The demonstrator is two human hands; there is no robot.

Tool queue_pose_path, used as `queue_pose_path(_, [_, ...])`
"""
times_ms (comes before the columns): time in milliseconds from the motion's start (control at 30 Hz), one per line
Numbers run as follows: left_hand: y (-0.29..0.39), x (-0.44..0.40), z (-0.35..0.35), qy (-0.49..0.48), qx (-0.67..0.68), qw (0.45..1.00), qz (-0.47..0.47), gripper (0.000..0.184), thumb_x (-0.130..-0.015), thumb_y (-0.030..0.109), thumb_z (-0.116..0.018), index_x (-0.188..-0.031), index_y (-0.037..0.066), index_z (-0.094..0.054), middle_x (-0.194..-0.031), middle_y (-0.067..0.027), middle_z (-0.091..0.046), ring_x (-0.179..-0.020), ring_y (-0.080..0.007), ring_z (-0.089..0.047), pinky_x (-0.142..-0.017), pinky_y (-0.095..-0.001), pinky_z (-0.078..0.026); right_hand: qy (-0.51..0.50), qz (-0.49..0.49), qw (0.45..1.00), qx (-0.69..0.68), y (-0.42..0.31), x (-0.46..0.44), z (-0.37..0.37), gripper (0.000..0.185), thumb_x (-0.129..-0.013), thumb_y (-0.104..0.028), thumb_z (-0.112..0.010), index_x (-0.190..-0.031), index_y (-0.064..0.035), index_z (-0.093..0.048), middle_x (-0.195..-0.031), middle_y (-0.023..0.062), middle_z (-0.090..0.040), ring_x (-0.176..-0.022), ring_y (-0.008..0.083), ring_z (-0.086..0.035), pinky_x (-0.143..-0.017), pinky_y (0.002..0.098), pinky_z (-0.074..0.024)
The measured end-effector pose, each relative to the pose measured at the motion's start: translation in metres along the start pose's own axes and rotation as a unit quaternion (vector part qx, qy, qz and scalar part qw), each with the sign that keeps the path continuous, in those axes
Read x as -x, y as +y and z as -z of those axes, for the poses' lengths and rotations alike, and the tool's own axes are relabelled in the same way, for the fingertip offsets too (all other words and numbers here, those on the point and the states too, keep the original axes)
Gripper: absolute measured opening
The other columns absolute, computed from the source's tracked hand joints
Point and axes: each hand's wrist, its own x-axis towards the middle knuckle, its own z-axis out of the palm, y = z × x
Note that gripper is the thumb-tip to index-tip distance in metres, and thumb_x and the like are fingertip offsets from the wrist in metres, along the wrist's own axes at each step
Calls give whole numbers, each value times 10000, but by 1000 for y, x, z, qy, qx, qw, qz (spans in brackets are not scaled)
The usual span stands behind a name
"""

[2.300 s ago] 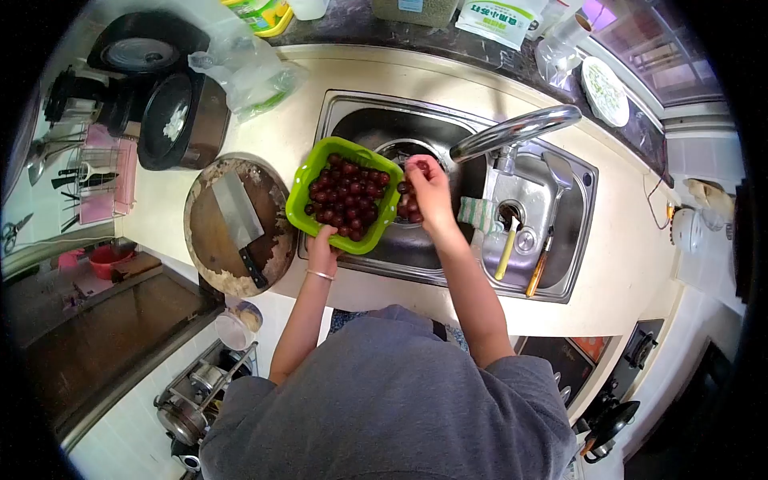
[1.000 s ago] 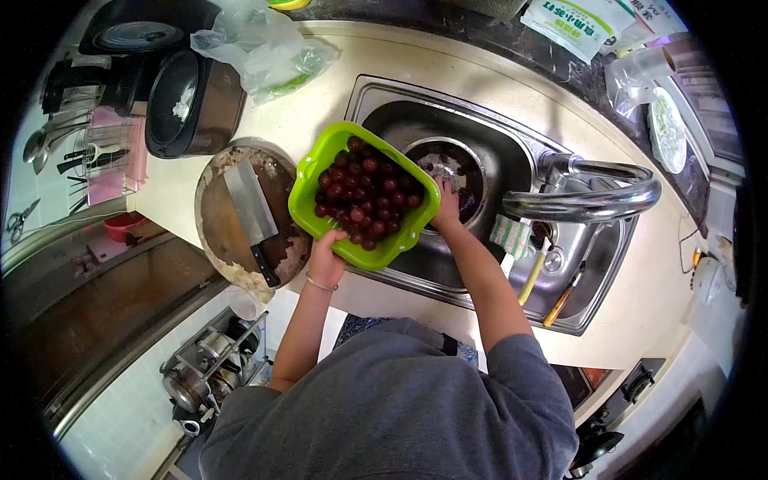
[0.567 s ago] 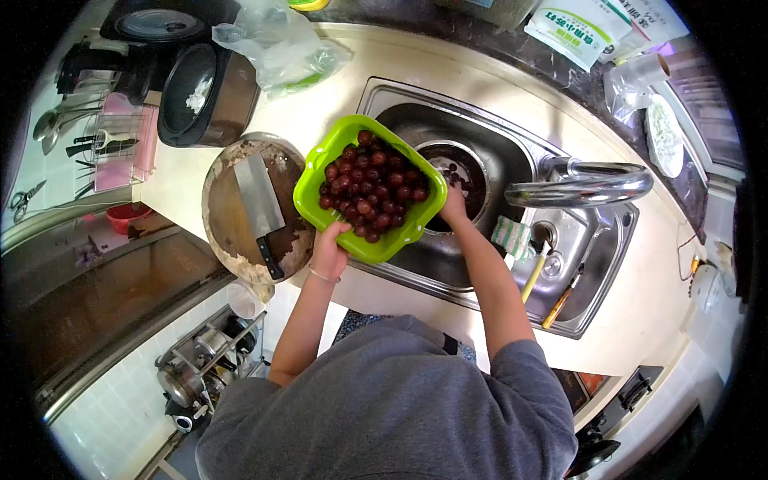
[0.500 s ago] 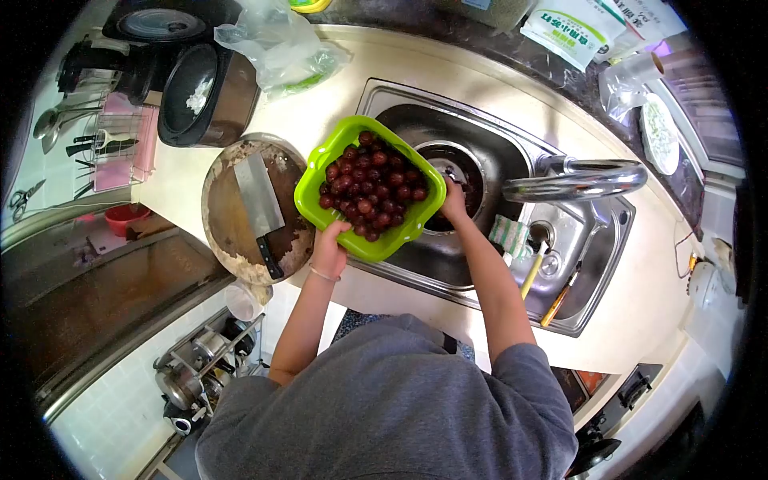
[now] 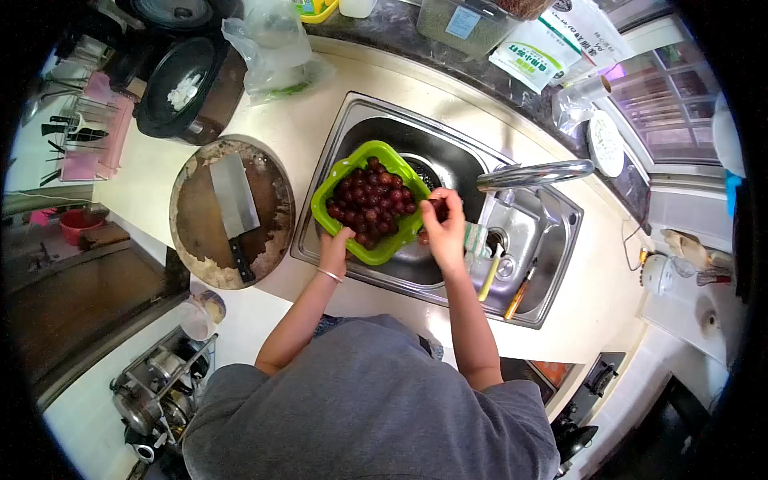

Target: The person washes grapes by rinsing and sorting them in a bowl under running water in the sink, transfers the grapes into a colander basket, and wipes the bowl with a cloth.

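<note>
A bright green plastic basket (image 5: 378,257), tilted a little, is over the left part of the steel sink (image 5: 400,282). It holds a heap of dark red grapes (image 5: 370,198). My left hand (image 5: 334,250) grips the near left rim of the basket, its fingers partly hidden underneath. Beside the basket's right rim, my right hand (image 5: 448,232) has its fingers curled round a few grapes (image 5: 438,208). Another grape shows just below that hand, by the rim.
A round chopping board (image 5: 192,232) with a cleaver (image 5: 234,204) lies to the left. The chrome faucet (image 5: 536,174) arches over the sink's right side. A sponge (image 5: 475,238), a yellow-handled brush (image 5: 490,280) and an orange-handled tool (image 5: 518,298) rest in the small basin.
The basket has shifted down and over the sink, with my left hand still on it. My right hand has left the basket's right rim and now holds grapes beside it. The camera view has turned.
</note>
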Motion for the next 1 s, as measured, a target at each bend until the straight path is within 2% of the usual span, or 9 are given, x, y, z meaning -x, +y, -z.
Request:
queue_pose_path(67, [-14, 1, -4, -21, 6, 1000, -3, 348, -695, 38, -540, -1037, 36, -475, -879, -34, -510, -756, -132, -519, -645, -255, -445, -11, 144, 983, 112, -8, 3, -12, 177, -788, -24, -589, -921, -77, -485, -867, 21, -440, -743, 77, -438, -607, 205, -406])
queue_pose_path(100, [-17, 5, -8, -36, 5, 999, -8, 340, -698, 42, -535, -1034, 26, -483, -874, -35, -515, -748, -129, -523, -634, -251, -445, -30, 80, 994, 70, -21, 11, -19, 205, -774, -23, -601, -941, -70, -492, -915, 49, -430, -780, 113, -440, -685, 222, -389])
queue_pose_path(200, [-21, 13, -18, -66, 15, 997, -29, 358, -702, 54, -531, -1053, 8, -475, -915, -44, -524, -770, -131, -521, -651, -255, -440, -127, 150, 966, 166, -30, 19, -18, 256, -757, -48, -616, -991, -73, -515, -1035, 101, -450, -945, 225, -462, -808, 284, -403])
queue_pose_path(267, [-25, 15, -19, -80, 24, 996, -43, 357, -702, 57, -532, -1050, 6, -475, -927, -48, -526, -775, -132, -520, -657, -254, -435, -156, 112, 962, 192, -53, 26, -10, 273, -758, -51, -609, -1016, -83, -527, -1078, 124, -449, -1009, 253, -450, -848, 314, -392])
queue_pose_path(300, [-26, 15, -17, -99, 14, 994, -42, 325, -719, 67, -534, -1034, 11, -480, -934, -49, -529, -808, -141, -518, -709, -269, -433, -184, 75, 957, 213, -64, 28, -5, 292, -759, -54, -603, -1041, -93, -538, -1122, 147, -447, -1073, 280, -438, -888, 344, -381])
queue_pose_path(333, [-26, 16, -16, -117, 4, 992, -41, 293, -736, 77, -536, -1018, 15, -485, -941, -50, -531, -841, -151, -516, -761, -285, -430, -185, 136, 934, 273, -68, 24, 2, 311, -763, -58, -587, -1067, -112, -553, -1164, 189, -428, -1129, 322, -415, -868, 367, -410])
queue_pose_path(467, [-18, 22, -16, -134, -53, 987, -70, 329, -702, 50, -529, -1024, -11, -499, -886, -35, -549, -818, -134, -513, -725, -259, -426, -136, 168, 910, 353, -73, -4, 8, 198, -797, -57, -529, -987, -85, -578, -856, 150, -517, -742, 335, -540, -680, 380, -447])
queue_pose_path(767, [-14, 28, -18, -143, -48, 986, -64, 374, -697, 50, -532, -1060, -23, -479, -964, -61, -546, -864, -147, -513, -763, -268, -426, -163, 307, 743, 572, -51, -46, -1, 194, -737, -139, -595, -929, -112, -609, -813, 106, -446, -807, 265, -489, -669, 356, -421])
queue_pose_path(1000, [-17, 22, -18, -158, -96, 978, -100, 428, -688, 59, -534, -1102, -22, -464, -1025, -93, -547, -931, -178, -523, -819, -283, -420, -118, 273, 816, 496, -55, -41, -9, 166, -678, -171, -670, -820, -88, -646, -783, 102, -442, -782, 263, -481, -667, 352, -413])
